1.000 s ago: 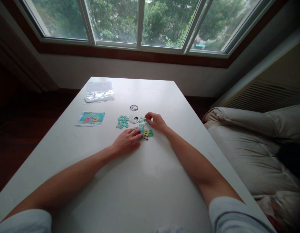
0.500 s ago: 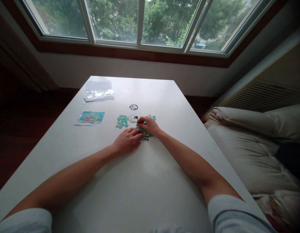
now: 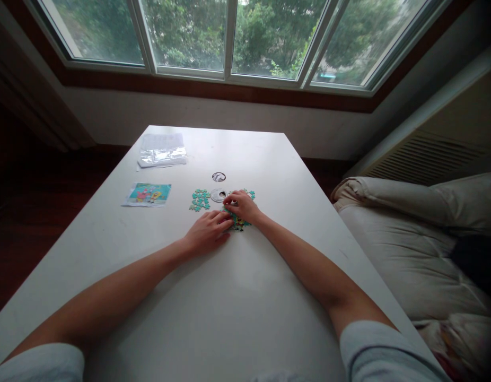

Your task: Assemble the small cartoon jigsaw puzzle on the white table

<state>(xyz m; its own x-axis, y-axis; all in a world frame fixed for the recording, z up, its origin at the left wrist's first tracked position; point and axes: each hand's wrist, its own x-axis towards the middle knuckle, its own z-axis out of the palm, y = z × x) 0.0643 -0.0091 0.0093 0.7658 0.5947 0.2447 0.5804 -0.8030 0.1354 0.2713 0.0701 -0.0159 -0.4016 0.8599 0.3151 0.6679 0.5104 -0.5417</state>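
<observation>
A partly joined jigsaw puzzle (image 3: 240, 223), teal with yellow cartoon parts, lies on the white table, much of it under my hands. My left hand (image 3: 209, 229) rests flat at its left side, fingers stretched out and their tips touching it. Above the puzzle's upper part, my right hand (image 3: 242, 206) is closed in a pinch. A teal bit at its fingertips looks like a puzzle piece, mostly hidden. Loose teal pieces (image 3: 200, 200) lie in a group to the left, and a few others (image 3: 251, 194) show just beyond my right hand.
A round, silvery disc (image 3: 217, 196) lies beyond the hands, with a dark-rimmed disc (image 3: 219, 176) behind it. On the left are a cartoon picture sheet (image 3: 148, 194) and a clear plastic bag (image 3: 163, 150). A pale sofa (image 3: 404, 254) stands to the right of the table (image 3: 245, 318).
My right hand has lowered very slightly toward the puzzle, its fingers still pinched. My left hand stays in place.
</observation>
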